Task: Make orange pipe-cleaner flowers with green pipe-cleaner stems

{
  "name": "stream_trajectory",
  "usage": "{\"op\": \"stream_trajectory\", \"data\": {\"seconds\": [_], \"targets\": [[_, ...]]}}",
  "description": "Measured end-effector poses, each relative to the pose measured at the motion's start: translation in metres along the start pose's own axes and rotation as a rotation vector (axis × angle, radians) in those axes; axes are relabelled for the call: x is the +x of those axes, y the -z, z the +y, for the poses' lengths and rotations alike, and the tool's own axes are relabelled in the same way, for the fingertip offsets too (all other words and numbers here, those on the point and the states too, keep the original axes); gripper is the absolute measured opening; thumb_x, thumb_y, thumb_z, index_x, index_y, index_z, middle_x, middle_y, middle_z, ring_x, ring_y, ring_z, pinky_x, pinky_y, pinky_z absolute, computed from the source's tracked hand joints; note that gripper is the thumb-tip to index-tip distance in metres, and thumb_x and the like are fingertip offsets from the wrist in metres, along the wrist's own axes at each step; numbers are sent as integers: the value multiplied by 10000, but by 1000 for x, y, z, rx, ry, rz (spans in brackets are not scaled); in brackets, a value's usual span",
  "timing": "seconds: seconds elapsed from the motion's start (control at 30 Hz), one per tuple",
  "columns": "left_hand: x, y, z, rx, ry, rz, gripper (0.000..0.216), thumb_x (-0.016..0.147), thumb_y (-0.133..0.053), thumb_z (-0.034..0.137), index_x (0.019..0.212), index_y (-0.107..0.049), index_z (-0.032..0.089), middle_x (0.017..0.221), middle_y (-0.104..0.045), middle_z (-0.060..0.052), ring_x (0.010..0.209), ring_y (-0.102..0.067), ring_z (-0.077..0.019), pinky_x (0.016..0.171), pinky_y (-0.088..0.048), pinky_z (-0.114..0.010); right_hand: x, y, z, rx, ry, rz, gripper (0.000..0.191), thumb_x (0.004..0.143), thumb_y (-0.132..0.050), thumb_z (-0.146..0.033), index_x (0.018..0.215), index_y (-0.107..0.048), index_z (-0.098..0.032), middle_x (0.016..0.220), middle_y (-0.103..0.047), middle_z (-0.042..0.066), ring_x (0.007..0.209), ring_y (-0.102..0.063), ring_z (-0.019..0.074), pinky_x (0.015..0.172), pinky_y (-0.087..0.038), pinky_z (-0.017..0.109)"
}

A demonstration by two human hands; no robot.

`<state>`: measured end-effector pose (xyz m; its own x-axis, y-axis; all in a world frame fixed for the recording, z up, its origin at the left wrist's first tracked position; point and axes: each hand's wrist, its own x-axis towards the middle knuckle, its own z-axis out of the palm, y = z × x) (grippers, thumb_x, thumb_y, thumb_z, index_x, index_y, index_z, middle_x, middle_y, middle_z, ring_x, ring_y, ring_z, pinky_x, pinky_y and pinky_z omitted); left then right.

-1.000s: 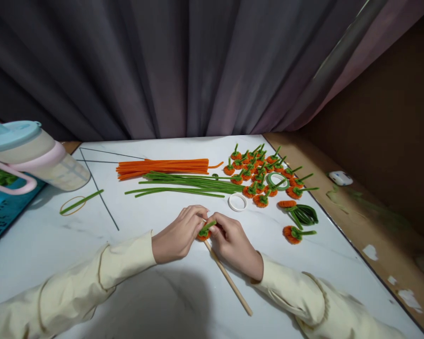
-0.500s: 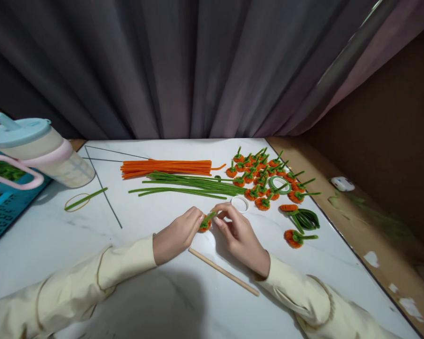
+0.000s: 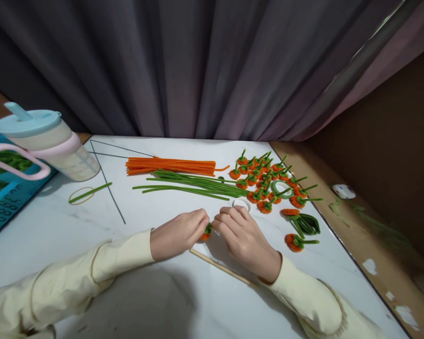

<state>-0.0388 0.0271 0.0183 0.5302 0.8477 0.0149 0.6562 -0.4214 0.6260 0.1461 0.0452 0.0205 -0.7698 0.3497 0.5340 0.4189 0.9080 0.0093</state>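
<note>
- Near the middle of the white table [image 3: 56,230], the left hand [image 3: 179,234] has its fingers pinched together on a small orange-and-green piece [image 3: 205,236], its orange lower part showing beneath the fingertips.
- Beside it, the right hand [image 3: 246,239] has its fingers curled, the tips at the green top of that piece; whether they grip it I cannot tell.
- Just on the near side of both hands, a wooden stick [image 3: 219,267] lies slantwise, and white tabletop runs from it toward the wearer between the two sleeves.
- Beyond the right hand's knuckles, a white ring [image 3: 243,198] sits partly hidden, leaving little room on that side.
- Past it, finished orange pieces [image 3: 265,207] crowd up to the table's right edge, a few green stems reaching over the border.
- Ahead, green strips [image 3: 198,182] lie alongside an orange bundle [image 3: 171,166], with a band of tabletop between them and the hands.
- Toward the left edge, a tumbler [image 3: 74,160] and a teal basket [image 3: 3,221] stand well apart from the left hand.
</note>
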Motion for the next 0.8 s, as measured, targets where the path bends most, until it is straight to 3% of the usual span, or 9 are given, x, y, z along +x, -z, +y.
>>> {"op": "stream_trajectory", "data": {"seconds": [0.23,0.47,0.53,0.63,0.7,0.8], "targets": [[2,7,4,-116,74,-31,225,942,-268,229,739,-360,199,656,-438,27,596,-443,-135,593,-346,-259,-2,4,0,-170,191,48,322,917,-313,-64,823,-620,-88,770,-634,89,853,-550,221,738,-365,349],[-1,10,8,-69,12,-22,246,954,-268,229,736,-376,193,642,-443,33,577,-451,-119,567,-359,-236,-4,9,1,-164,299,70,327,919,-314,-79,854,-634,-65,794,-651,108,857,-561,232,740,-369,355],[-3,8,7,74,-79,33,254,958,-254,203,747,-393,186,668,-468,18,582,-471,-120,566,-381,-236,0,15,2,-71,176,6,304,911,-332,-71,840,-627,-87,761,-638,95,793,-551,211,703,-370,344],[-5,4,2,397,-267,193,256,949,-260,150,770,-442,167,710,-514,-26,634,-514,-151,580,-422,-263,6,29,4,255,-227,-157,187,900,-429,-160,871,-610,-125,763,-625,75,719,-534,178,643,-387,308],[-5,1,-3,597,-399,319,208,926,-317,116,803,-481,143,723,-547,-55,674,-542,-180,587,-448,-285,9,36,5,585,-537,-286,208,898,-471,-285,835,-607,-141,750,-627,63,671,-541,157,594,-400,276],[-5,-1,-6,772,-567,500,139,897,-380,86,895,-520,87,806,-608,-115,728,-582,-202,612,-491,-304,11,38,4,1181,-919,-433,391,919,-406,-422,726,-587,-133,659,-606,47,577,-548,129,525,-416,244]]}}
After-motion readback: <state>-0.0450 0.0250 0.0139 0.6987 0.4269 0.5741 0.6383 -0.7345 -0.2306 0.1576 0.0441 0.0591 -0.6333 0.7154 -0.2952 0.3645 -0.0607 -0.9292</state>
